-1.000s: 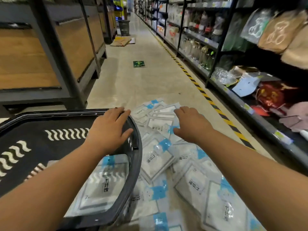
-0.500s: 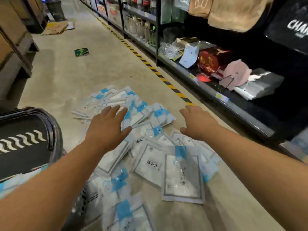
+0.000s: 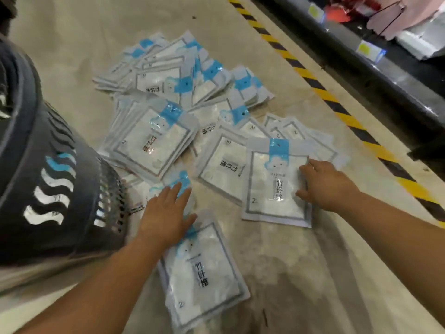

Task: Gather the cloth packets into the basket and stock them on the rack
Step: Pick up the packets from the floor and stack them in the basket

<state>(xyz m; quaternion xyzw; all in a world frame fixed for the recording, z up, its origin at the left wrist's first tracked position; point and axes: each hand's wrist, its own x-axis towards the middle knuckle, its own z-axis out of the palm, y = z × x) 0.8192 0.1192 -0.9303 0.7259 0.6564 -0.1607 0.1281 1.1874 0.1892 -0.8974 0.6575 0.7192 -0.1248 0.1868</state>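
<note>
Basket (image 3: 48, 165) apparently touches packets (image 3: 154, 143); shelf (image 3: 361, 61) opposite.

The left hand (image 3: 166, 213) and right hand (image 3: 325, 186) are bare, and so, seemingly, are both forearms.

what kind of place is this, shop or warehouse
Most likely a shop aisle during restocking. A low black shelf carries yellow price tags on its edge, a black shopping basket sits at the left, and many identical sealed cloth packets lie beside yellow-black floor tape.
</note>
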